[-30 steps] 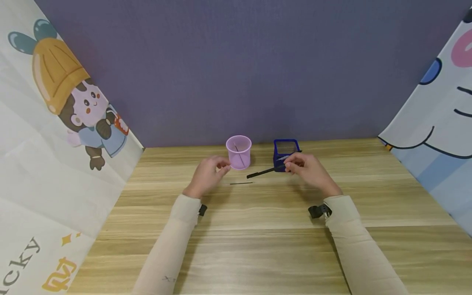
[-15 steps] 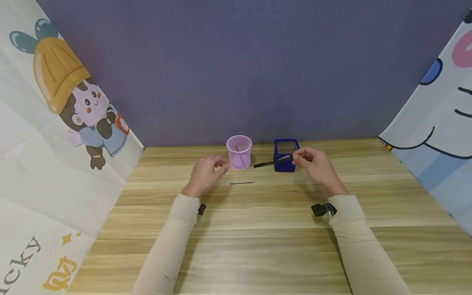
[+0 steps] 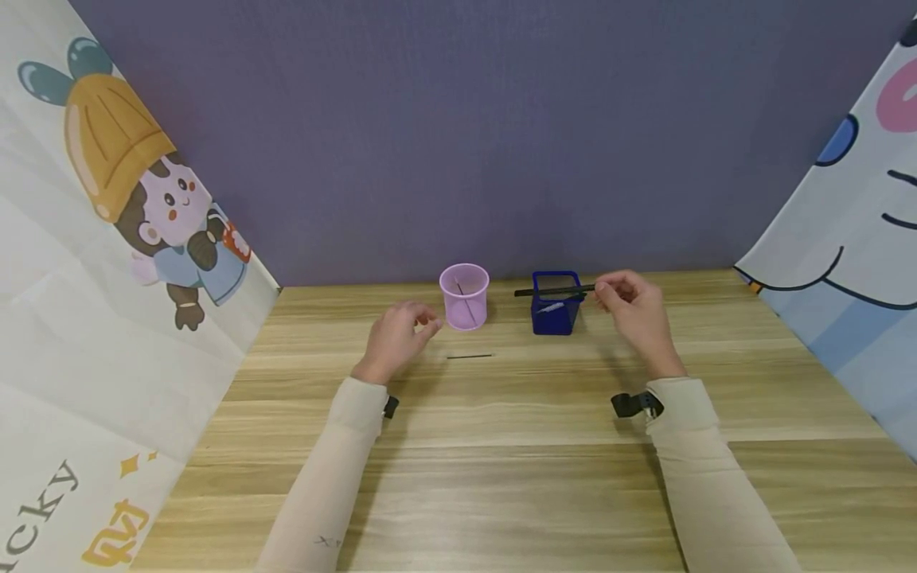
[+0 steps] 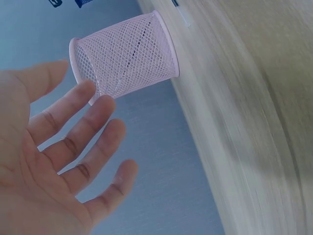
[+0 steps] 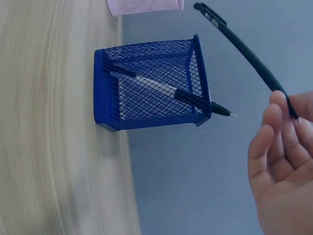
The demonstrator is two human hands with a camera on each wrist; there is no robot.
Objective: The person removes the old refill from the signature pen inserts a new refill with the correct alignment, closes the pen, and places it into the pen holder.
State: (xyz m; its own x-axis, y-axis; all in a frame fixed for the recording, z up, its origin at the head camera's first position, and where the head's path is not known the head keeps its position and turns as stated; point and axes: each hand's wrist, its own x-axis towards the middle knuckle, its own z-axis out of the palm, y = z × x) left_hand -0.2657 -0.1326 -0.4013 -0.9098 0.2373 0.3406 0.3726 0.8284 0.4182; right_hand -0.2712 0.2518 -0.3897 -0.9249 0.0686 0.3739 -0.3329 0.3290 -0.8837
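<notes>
My right hand (image 3: 636,309) pinches a black pen (image 3: 528,293) near its pointed tip. The clip end points left, and the pen hovers level over the blue mesh pen holder (image 3: 552,323). Inside that square holder leans another pen (image 5: 155,86), black and white, its tip sticking out past the rim. My left hand (image 3: 396,338) holds nothing; its fingers are loosely bent and spread, beside the round pink mesh cup (image 3: 453,310). A thin dark stick (image 4: 133,53), like a pen refill, slants inside the cup. Another thin dark refill-like stick (image 3: 469,356) lies on the table in front.
Both containers stand near the back of the wood-grain table (image 3: 501,477), before a grey-purple partition (image 3: 501,143). Printed white sheets (image 3: 107,318) border the table at left and right.
My right hand has moved right and away from me, carrying the pen from in front of the blue holder to above it, now more level. My left hand has shifted slightly left.
</notes>
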